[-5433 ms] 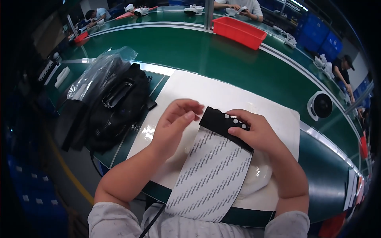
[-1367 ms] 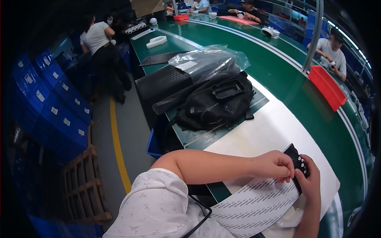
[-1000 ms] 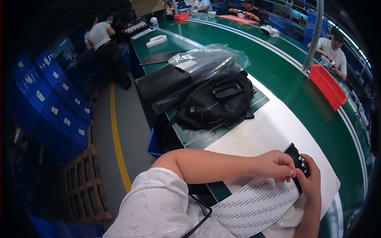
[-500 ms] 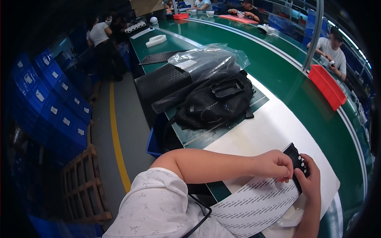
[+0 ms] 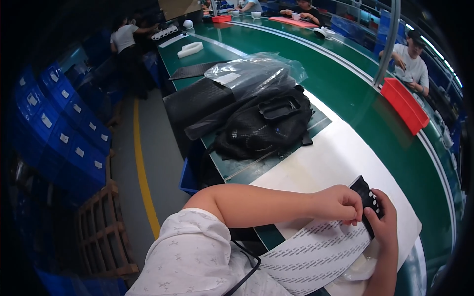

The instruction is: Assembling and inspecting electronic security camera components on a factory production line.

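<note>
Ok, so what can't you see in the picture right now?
Head view: whether the left hand pinches anything; its curled shape hides that.
Head view: part of the black strip; the right hand covers it.
Head view: what the upper-right person in white handles; too small.

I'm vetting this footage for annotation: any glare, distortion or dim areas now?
Head view: glare streaks the clear plastic bag; fisheye distortion bows the green tabletop; the stacked blue boxes sit in dim light; corners are black; the left hand looks reasonably sharp.
</note>
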The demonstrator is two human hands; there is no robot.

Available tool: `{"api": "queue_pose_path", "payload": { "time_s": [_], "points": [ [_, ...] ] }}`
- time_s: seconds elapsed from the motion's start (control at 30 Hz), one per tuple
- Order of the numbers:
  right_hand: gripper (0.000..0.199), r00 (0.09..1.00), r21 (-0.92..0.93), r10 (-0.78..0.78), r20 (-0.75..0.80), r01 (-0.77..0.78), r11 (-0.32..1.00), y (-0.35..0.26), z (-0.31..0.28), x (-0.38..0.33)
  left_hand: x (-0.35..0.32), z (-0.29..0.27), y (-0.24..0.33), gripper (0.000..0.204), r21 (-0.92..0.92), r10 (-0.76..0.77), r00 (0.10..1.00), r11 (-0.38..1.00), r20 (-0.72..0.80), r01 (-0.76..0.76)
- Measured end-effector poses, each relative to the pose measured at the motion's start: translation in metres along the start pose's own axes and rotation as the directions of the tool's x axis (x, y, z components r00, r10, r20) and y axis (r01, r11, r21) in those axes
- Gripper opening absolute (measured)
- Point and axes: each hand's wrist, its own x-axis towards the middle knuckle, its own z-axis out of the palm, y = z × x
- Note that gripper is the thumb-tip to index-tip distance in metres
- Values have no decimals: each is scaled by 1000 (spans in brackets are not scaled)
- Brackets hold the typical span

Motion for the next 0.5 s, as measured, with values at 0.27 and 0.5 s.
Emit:
{"api": "queue_pose_path", "payload": {
  "time_s": [0.27, 0.5],
  "points": [
    [41, 1000, -16, 19, 14, -18, 1000, -3, 0, 1, 0, -1, -1, 14, 6, -17, 1000, 1000, -1, 17],
    [41, 1000, -44, 6, 6, -6, 999, 1, 1, 1, -1, -2, -2, 15, -5, 0, 1000, 1000, 6, 0]
  ]
}}
